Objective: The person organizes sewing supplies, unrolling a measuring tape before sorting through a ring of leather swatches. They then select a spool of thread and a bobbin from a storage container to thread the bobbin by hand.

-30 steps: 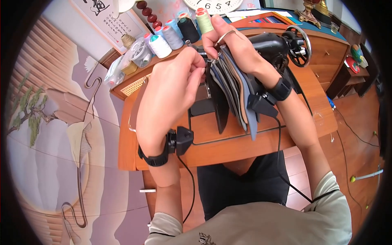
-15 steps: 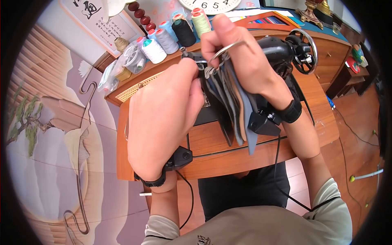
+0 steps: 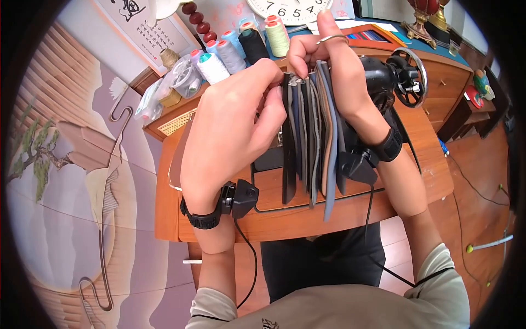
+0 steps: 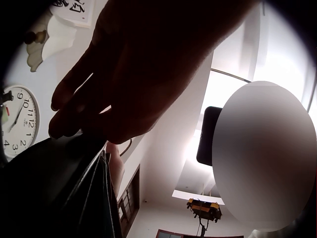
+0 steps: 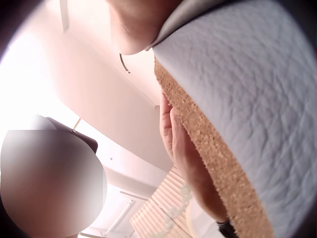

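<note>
A bundle of leather swatches [image 3: 330, 164], in black, grey, tan and blue-grey, hangs from a metal ring [image 3: 332, 38] above the sewing table. My right hand [image 3: 344, 77] grips the bundle near its top, thumb pointing up and the ring showing by its fingers. On the near side, my left hand [image 3: 233, 126] pinches the upper corner of the black outer swatch [image 3: 289, 164]. From below, the left wrist view shows left fingertips [image 4: 62, 126] at that swatch's edge. In the right wrist view a pebbled blue-grey swatch [image 5: 247, 89] with a tan fibrous underside fills the right side.
Behind the bundle stands a black sewing machine [image 3: 378, 77] with a handwheel [image 3: 411, 77] on a wooden table [image 3: 219, 222]. Several thread spools [image 3: 255, 46] line the back left, beside a plastic bag [image 3: 183, 77]. A clock [image 3: 287, 10] is at the back.
The swatch bundle swings from slanted to hanging nearly straight and fans wider. Both hands come closer to the person at first, then shift slightly right. The left hand moves back up against the bundle's top.
</note>
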{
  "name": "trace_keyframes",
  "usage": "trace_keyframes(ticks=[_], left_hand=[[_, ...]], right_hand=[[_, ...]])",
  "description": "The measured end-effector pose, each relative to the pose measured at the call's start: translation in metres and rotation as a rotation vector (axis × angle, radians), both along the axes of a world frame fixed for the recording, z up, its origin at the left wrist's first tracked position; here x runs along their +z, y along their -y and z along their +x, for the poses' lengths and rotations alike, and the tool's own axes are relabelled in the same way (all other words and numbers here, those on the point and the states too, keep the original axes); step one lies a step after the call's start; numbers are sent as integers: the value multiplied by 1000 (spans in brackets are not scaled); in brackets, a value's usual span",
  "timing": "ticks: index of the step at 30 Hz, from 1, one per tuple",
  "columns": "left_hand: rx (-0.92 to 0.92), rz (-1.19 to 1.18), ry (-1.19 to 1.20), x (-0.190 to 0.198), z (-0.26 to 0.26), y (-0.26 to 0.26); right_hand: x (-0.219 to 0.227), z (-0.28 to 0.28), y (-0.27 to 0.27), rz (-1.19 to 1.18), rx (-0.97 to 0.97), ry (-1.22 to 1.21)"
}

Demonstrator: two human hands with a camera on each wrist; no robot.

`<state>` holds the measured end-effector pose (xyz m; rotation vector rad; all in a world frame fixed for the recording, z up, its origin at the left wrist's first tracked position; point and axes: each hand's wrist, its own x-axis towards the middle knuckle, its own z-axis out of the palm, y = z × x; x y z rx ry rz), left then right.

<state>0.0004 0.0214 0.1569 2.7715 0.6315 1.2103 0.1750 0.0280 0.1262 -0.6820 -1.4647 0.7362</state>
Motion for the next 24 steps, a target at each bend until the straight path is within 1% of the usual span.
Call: trace_keyframes(ticks=[2, 4, 6, 7, 8, 9, 10, 12, 14, 16, 17, 19, 22, 23, 24], left_hand=[[-10, -10, 19, 2, 2, 1], [-20, -26, 36, 3, 1, 3], [-29, -41, 6, 3, -3, 4], [-40, -99, 14, 2, -5, 4], [-32, -94, 14, 2, -5, 5], [-51, -60, -11, 2, -5, 7], [-62, -24, -36, 2, -4, 9], [-21, 27, 14, -5, 3, 9], [29, 93, 81, -7, 12, 10], [30, 139, 84, -8, 12, 4], [51, 142, 82, -10, 10, 0], [68, 212, 34, -11, 10, -6], [29, 135, -11, -8, 4, -6], [24, 200, 31, -8, 4, -8], [6, 194, 46, -7, 3, -7]], right_hand=[[2, 0, 2, -12, -4, -8], [2, -1, 3, -101, 149, -146], [4, -3, 5, -104, 164, -123], [5, -6, 11, -134, 183, -141], [6, -9, 14, -166, 203, -159], [5, -9, 13, -119, 210, -138], [2, -11, 9, -29, 183, -139], [1, -7, 11, 91, -44, -85], [0, 1, 11, 162, -122, -80], [-1, 0, 11, 199, -154, -128], [-3, 1, 8, 199, -134, -131], [-6, 5, 6, 284, -249, 96], [-4, 3, 12, 227, -198, 133], [1, -2, 15, 214, -155, 100], [1, -4, 15, 166, -131, 41]])
